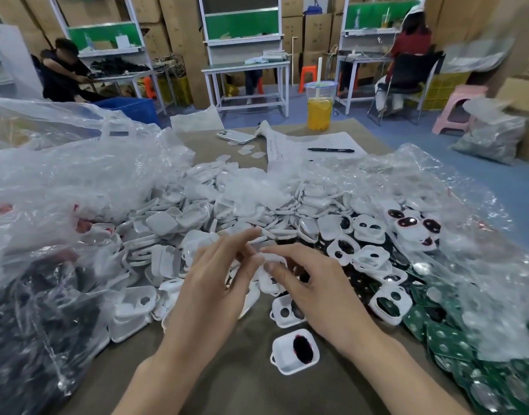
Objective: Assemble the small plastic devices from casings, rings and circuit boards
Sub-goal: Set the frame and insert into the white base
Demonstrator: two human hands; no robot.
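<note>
My left hand (211, 283) and my right hand (312, 290) meet over the table's middle, both pinching one small white plastic piece (272, 259) between their fingertips. Behind them spreads a big heap of white casings and rings (242, 205). Nearest me lies one white casing with a dark oval insert (294, 351), and another casing with two holes (287, 314) sits just beyond it. Green circuit boards (443, 333) are piled at the right under clear plastic. Which kind of part I am holding cannot be told.
Crumpled clear plastic bags (62, 181) cover the left and right sides. At the far end stand a cup of orange drink (319, 110), a phone (234, 136), and a sheet of paper with a pen (330, 150). Other people sit at benches behind.
</note>
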